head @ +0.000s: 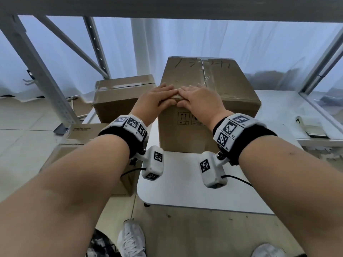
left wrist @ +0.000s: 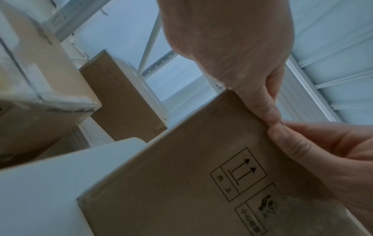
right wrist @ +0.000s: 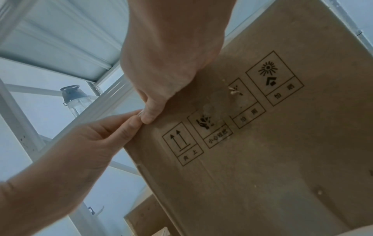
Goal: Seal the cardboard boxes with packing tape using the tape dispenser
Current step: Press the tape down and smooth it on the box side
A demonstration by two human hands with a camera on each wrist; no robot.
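Note:
A tall cardboard box (head: 219,86) stands on the white table (head: 185,182), and clear tape (head: 204,71) runs along its top seam. Both my hands sit side by side on the box's near top edge. My left hand (head: 157,98) lies with straight fingers flat on the top and its thumb on the front face. My right hand (head: 198,98) mirrors it. In the left wrist view the two thumbs (left wrist: 260,102) meet at the edge of the box (left wrist: 181,183), above the printed arrows. The right wrist view shows the same contact on the box (right wrist: 262,159). No tape dispenser is in view.
A second box (head: 120,97) with a taped top stands behind on the left, and a third box (head: 81,134) sits lower left beside the table. Grey shelf uprights (head: 37,71) rise at the left. A notebook (head: 313,127) lies on the right. A water bottle (right wrist: 75,99) stands on a shelf.

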